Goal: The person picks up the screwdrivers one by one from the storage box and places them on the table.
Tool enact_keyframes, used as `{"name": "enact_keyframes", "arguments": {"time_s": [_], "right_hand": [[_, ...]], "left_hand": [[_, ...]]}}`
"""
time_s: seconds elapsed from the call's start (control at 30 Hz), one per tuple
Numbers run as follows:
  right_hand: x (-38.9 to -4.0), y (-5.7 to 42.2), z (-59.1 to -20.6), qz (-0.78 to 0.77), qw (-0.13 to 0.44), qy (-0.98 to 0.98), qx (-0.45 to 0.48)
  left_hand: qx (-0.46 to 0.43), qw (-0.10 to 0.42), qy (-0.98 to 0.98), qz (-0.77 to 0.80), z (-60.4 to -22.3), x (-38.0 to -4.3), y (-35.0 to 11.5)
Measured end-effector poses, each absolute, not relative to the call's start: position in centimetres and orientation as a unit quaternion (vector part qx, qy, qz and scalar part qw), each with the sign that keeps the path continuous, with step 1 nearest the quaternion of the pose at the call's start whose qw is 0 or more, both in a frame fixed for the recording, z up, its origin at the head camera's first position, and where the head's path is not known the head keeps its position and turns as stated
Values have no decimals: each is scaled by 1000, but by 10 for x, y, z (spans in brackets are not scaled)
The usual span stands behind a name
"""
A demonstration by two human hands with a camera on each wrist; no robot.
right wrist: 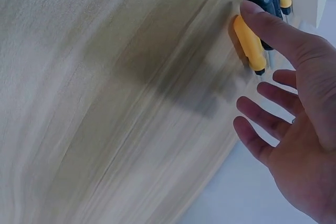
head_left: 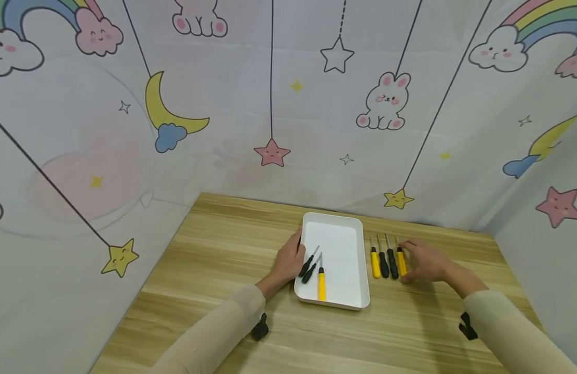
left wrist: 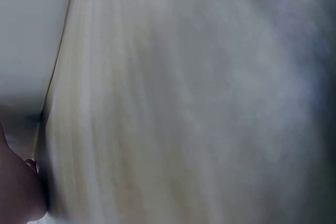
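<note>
A white tray (head_left: 341, 259) lies on the table, and my left hand (head_left: 288, 259) holds it by its left side. Inside are two small black screwdrivers (head_left: 309, 273) and a yellow-handled screwdriver (head_left: 321, 285). To the right of the tray stands a row: a yellow screwdriver (head_left: 375, 264), two black screwdrivers (head_left: 392, 263) and another yellow screwdriver (head_left: 401, 262) at the right end. My right hand (head_left: 426, 261) is at that last one, fingers spread. The right wrist view shows the thumb by its yellow handle (right wrist: 249, 44), the other fingers loosely bent and apart.
The wood-grain table (head_left: 213, 249) meets a white patterned cloth (head_left: 241, 104) behind and at both sides. The tray's wall (left wrist: 31, 40) fills the upper left of the left wrist view.
</note>
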State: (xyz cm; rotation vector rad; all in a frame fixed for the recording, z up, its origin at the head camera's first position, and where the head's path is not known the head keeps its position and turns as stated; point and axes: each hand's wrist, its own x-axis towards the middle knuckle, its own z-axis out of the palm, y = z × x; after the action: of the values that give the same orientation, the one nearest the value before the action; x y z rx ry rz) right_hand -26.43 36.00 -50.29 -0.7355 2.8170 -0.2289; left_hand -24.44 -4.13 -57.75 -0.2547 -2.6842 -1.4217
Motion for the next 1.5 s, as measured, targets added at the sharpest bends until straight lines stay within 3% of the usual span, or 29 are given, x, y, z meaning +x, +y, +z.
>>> {"name": "enact_keyframes", "arguments": {"time_s": [0.83,1.5], "right_hand": [[-259,323,-466,-115,78,955,-262],[-254,300,-487,-199,16,946,-255]], "left_hand": [[-82,49,-880,-465,-576,-245,-41],[-84,48,-881,-463,-573,-243,-40]]}}
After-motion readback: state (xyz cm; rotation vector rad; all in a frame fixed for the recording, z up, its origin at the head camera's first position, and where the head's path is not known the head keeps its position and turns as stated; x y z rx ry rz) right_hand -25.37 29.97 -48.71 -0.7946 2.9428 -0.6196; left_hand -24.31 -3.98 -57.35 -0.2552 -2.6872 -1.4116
